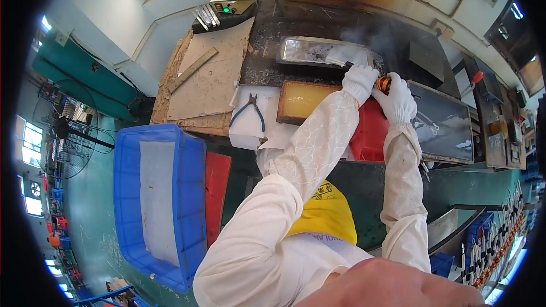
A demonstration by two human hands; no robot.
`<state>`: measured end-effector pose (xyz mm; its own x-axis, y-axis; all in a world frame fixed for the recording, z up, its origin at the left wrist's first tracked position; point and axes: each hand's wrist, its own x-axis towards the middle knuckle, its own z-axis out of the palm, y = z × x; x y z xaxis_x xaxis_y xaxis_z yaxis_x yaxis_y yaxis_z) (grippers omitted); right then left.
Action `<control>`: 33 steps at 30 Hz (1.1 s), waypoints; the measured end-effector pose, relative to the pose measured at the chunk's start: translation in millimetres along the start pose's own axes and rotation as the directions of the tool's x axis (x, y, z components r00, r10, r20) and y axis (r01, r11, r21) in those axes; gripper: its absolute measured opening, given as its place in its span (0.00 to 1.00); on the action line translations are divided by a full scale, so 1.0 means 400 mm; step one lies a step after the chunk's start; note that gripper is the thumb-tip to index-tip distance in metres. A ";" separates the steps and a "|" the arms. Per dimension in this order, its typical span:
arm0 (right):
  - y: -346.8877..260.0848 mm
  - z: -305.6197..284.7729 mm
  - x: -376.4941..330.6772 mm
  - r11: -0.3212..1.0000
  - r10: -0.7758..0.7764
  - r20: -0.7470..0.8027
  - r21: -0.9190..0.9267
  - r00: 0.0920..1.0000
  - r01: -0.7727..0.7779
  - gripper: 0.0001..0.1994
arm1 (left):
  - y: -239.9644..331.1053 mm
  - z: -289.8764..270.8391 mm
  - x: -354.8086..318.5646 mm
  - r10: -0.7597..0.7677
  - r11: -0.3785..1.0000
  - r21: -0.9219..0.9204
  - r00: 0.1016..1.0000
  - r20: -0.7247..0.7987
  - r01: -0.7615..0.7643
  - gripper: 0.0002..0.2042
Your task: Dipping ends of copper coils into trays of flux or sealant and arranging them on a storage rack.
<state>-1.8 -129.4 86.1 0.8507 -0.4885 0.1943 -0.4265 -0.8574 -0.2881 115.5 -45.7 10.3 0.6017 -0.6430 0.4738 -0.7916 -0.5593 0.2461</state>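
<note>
One copper-coloured coil [383, 84], held in right grip [400, 103]; left grip [360, 83], hold unclear; work apparently midway beside metal tray [282, 51], completion unshown.

We see dull white cloth gloves [359, 82], a smooth, boxy blue plastic tub [190, 199], a rough brown wooden strip [193, 70] and a long, shiny silver metal tray [296, 51].

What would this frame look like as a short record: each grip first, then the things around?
Left grip: white-gloved, apparently closed on a dark-handled tool at the right end of a long metal tray
Right grip: white-gloved, holding a copper-coloured coil
Between forearms: red bin
Left of hands: yellow-filled box; pliers, handles spread
Far left: blue bin
Air: haze near the tray
</note>
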 end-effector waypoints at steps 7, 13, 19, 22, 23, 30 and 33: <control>0.000 -0.002 -0.002 1.000 0.000 0.007 -0.008 1.000 0.000 0.30 | 0.009 -0.009 -0.006 -0.007 1.000 0.017 1.000 -0.015 0.007 0.10; -0.008 -0.007 -0.019 1.000 0.000 0.003 -0.009 1.000 0.000 0.30 | 0.011 -0.009 -0.016 0.019 1.000 0.015 0.998 -0.067 -0.018 0.09; 0.001 -0.001 -0.038 0.999 -0.023 -0.048 -0.048 0.999 0.020 0.31 | 0.021 -0.027 -0.028 0.067 0.998 0.009 0.995 -0.068 -0.066 0.08; -0.001 -0.007 -0.052 0.998 -0.004 -0.051 -0.059 0.999 0.001 0.30 | 0.031 -0.036 -0.033 0.095 0.995 0.012 0.993 -0.076 -0.095 0.08; -0.006 -0.015 -0.059 0.998 0.013 -0.042 -0.064 0.999 -0.016 0.30 | 0.033 -0.038 -0.035 0.104 0.995 0.013 0.992 -0.070 -0.104 0.08; 0.007 -0.010 -0.085 0.999 0.027 -0.054 -0.034 0.998 -0.029 0.31 | 0.040 -0.028 -0.046 0.157 0.986 0.069 0.985 -0.076 -0.152 0.08; 0.017 -0.016 -0.101 0.999 0.039 -0.069 -0.017 0.997 -0.040 0.31 | 0.054 -0.036 -0.052 0.181 0.982 0.064 0.977 -0.110 -0.175 0.07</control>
<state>-41.0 -116.5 82.3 0.8102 -0.5313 0.2476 -0.4652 -0.8398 -0.2799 84.3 -37.0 17.9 0.4328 -0.6723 0.6006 -0.8762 -0.4704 0.1049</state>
